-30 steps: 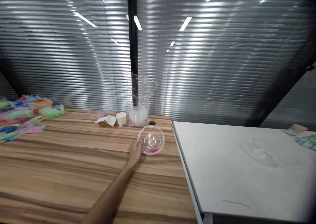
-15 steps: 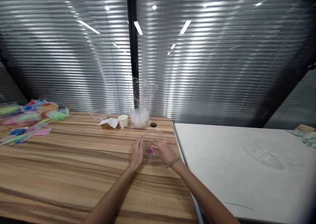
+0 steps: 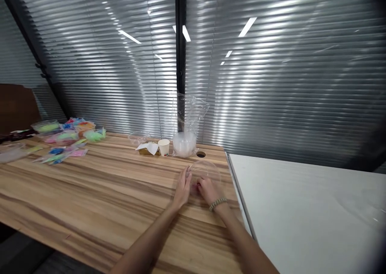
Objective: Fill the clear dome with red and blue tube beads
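A: What are the hands doing?

B: The left hand (image 3: 182, 186) lies along the left side of a clear, round bowl (image 3: 215, 169), fingers fairly straight and close together. It touches the rim; I can't tell whether it pinches it. The right hand (image 3: 208, 190) is partly closed, fingertips bent together over the inside of the bowl, at a small pink piece (image 3: 196, 187). Blur hides whether they grip it.

A: Anything on the wrist?

B: A bracelet (image 3: 218, 203) of dull green, rounded beads, on the right one.

A: And where is the bowl?

B: Near the right edge of the wood-grained table (image 3: 120, 193), just nearer than a round, dark hole (image 3: 200, 154). Beyond stand clear, rounded containers (image 3: 184, 144) in a thin, crinkled plastic bag (image 3: 196, 113). Just left of them are a pale, tapered cup (image 3: 163, 147) and a low box (image 3: 147, 148) topped with creased white paper.

A: Farther out?

B: Soft, shiny packets (image 3: 69, 135) in pink, green, blue and orange spread over the far left. To the right is a smooth white table (image 3: 295, 197). Slatted, glossy grey blinds (image 3: 256, 85) fill the back, split by a black post (image 3: 181, 56).
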Demonstrator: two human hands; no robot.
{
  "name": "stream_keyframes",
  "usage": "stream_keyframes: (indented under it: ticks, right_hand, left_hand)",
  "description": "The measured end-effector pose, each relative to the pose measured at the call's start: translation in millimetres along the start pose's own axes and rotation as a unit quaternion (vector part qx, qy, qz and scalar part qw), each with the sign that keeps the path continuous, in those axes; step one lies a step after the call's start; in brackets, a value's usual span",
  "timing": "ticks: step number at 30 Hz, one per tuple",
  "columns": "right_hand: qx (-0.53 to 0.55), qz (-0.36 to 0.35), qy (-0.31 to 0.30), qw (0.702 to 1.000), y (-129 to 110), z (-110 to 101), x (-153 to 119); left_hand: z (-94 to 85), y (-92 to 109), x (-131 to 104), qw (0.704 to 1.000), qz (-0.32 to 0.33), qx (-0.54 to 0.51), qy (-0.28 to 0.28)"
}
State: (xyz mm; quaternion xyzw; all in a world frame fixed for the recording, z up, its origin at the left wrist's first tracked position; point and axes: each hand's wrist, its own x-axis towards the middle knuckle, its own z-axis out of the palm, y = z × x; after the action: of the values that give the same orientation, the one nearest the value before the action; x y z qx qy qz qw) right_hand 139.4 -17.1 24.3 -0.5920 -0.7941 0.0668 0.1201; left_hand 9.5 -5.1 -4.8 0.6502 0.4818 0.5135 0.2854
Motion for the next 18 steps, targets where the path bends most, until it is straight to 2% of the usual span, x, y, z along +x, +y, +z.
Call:
stream_keyframes:
  ticks: [8,12,18]
  right_hand:
    - [-0.023,-0.017,0.049,0.998,3,4,-8]
    - [-0.009,-0.042,0.110,0.993,8,14,-8]
    - [0.048,-0.085,0.225,0.969,17,23,-5]
  left_hand:
    - [1.5,-1,-1,0.999,0.026,0.014,-0.035]
    - [1.2,-1,-2,0.999,0.022,0.016,-0.041]
    - [0.2,1,0,0.999,-0.025,-0.010,-0.030]
